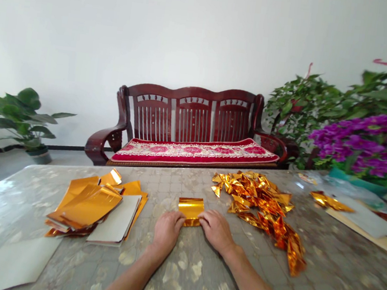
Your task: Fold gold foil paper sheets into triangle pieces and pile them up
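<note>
A small sheet of shiny gold foil paper [191, 208] lies on the table between my hands, its near edge turned up in a narrow fold. My left hand [168, 229] pinches the near left corner of the sheet. At the near right corner, the fingers of my right hand [217, 230] are closed on it too. To the left is a loose stack of gold paper sheets [90, 200], with pale backs showing on some. Right of my hands sits a heap of folded gold foil pieces [261, 195], trailing toward the near right.
A pale sheet [15, 262] lies at the table's [177, 279] near left. Cards and plastic wrapping [368, 216] are at the right edge, beside purple flowers [370, 143]. Behind the table stands a dark wooden bench [192, 121]. A potted plant [29, 118] is on the floor at left.
</note>
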A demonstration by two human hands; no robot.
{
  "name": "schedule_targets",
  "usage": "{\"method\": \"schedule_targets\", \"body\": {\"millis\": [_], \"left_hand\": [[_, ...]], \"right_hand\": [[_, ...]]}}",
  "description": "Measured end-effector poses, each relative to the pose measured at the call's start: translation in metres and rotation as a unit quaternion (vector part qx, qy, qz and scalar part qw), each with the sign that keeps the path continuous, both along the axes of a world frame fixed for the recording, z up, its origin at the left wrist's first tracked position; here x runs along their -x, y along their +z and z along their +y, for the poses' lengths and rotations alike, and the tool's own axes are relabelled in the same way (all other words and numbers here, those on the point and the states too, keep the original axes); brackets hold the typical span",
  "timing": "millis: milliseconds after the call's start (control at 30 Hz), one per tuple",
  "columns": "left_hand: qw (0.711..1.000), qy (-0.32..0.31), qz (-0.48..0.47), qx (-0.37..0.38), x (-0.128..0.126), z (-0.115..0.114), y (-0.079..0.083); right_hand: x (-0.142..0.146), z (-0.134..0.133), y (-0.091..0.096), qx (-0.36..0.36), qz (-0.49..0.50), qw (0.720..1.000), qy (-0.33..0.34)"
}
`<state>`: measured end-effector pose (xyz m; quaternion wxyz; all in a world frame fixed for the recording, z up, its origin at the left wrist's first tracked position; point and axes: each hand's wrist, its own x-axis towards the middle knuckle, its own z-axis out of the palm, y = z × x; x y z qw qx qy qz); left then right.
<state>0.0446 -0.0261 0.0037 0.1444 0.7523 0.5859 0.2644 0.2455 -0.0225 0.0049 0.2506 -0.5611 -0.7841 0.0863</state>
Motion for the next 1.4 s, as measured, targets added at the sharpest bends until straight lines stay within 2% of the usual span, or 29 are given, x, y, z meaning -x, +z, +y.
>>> {"method": "schedule_targets", "body": {"millis": [167,667,1400], "left_hand": [[1.0,0.016,-0.012,0.006,-0.0002,0.0,-0.0001],[0.997,0.064,0.027,0.025,-0.0009,0.0006,0.0049],[0.994,0.062,0.092,0.021,-0.0019,0.0017,0.006]], "right_hand": [[0.0025,0.0013,0.0006,0.01,-0.001,1.0,-0.006],[0.0036,0.0002,0.0017,0.018,-0.03,0.999,-0.02],[0.0082,-0.0016,0.0002,-0.003,-0.065,0.998,-0.02]]}}
